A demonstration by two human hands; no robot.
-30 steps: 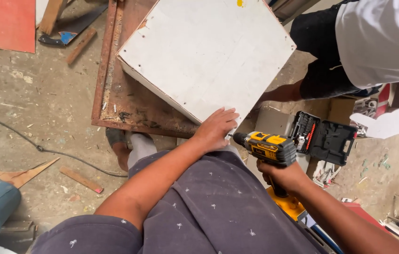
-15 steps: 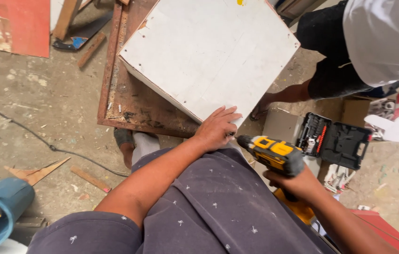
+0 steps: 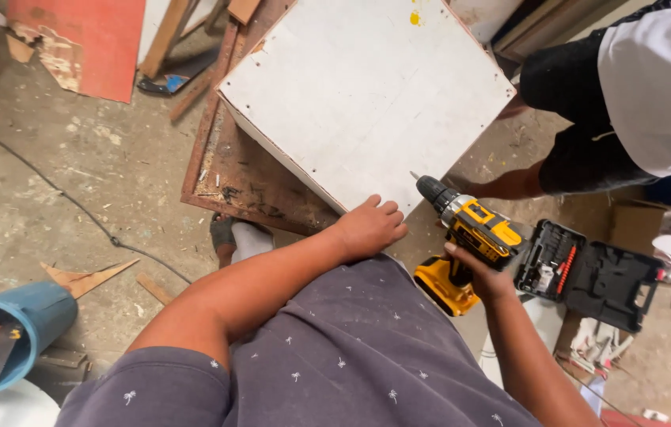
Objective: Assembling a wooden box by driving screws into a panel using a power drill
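Fingers of the right hand (image 3: 484, 278) are clamped on a yellow-and-black cordless drill (image 3: 470, 234); the left hand (image 3: 369, 227) is laid, fingers together, on a white square board (image 3: 363, 95).

Soft even daylight, sharp, faint shadows

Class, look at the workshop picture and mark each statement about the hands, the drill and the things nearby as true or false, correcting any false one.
1. The right hand holds a yellow and black cordless drill. True.
2. The left hand grips a hammer. False: it rests on the near corner of the white board and holds no tool.
3. The black tool case lies shut. False: it lies open on the floor, with bits showing inside.
4. A blue bucket stands at the lower left. True.
5. The drill's bit is sunk deep into the board. False: its tip shows at the board's edge.
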